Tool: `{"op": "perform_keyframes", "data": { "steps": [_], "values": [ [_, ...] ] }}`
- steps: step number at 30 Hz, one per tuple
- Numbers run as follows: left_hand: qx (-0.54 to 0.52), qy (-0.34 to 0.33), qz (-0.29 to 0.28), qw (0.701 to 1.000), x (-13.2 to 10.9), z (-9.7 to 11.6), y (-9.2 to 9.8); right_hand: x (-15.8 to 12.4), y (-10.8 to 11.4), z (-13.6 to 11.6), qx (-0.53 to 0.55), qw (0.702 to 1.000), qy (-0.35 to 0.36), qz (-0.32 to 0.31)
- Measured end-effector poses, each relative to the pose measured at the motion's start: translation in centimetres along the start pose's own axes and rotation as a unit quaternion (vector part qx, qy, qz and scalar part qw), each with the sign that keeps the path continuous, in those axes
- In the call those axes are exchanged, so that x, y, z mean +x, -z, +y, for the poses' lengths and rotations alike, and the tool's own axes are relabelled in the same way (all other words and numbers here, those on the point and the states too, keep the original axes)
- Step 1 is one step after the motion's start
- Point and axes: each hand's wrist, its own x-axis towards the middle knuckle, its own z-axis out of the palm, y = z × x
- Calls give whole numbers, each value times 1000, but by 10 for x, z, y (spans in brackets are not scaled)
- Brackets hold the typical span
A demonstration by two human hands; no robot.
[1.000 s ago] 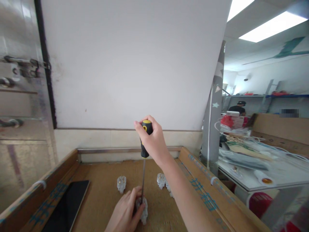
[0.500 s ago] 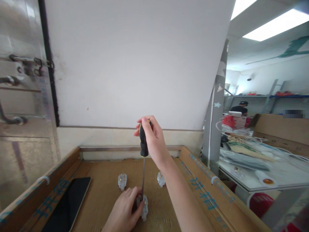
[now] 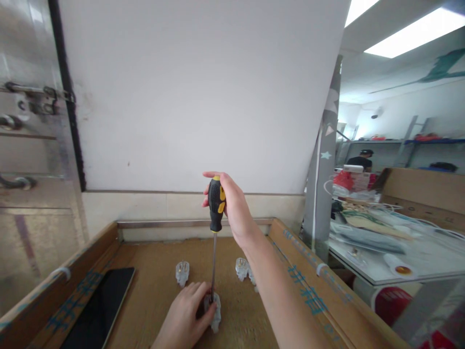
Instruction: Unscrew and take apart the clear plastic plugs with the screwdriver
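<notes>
My right hand [image 3: 232, 206] grips the black and yellow handle of a screwdriver [image 3: 216, 203] held upright, its thin shaft running straight down. The tip rests in a clear plastic plug [image 3: 215, 312] lying on the brown work surface. My left hand [image 3: 187, 317] is closed round that plug and holds it still. Two more clear plugs stand behind it, one plug [image 3: 182, 273] at the left and one plug [image 3: 242, 268] at the right, partly behind my right forearm.
The work surface is a shallow cardboard-walled tray [image 3: 312, 295] with blue lettering. A dark phone [image 3: 100, 312] lies at its left. Beyond the right wall stands a cluttered table [image 3: 385, 242]. A person [image 3: 361, 160] sits far off at the back right.
My right hand has shifted its grip on the handle, so more of the yellow and black shows. The left hand and the plug stay in place.
</notes>
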Motion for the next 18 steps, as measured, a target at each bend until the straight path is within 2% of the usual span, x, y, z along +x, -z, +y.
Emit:
{"op": "perform_keyframes", "data": {
  "steps": [8,12,18],
  "values": [
    [-8,7,0,1000,-1,-1,-1,3,-9,1,34,999,8,1],
    [-15,-3,-5,1000,-2,-1,2,5,-7,3,-30,999,23,21],
    [-17,-12,10,1000,-3,-2,0,-1,-4,-2,18,999,-23,-38]
  ]
}}
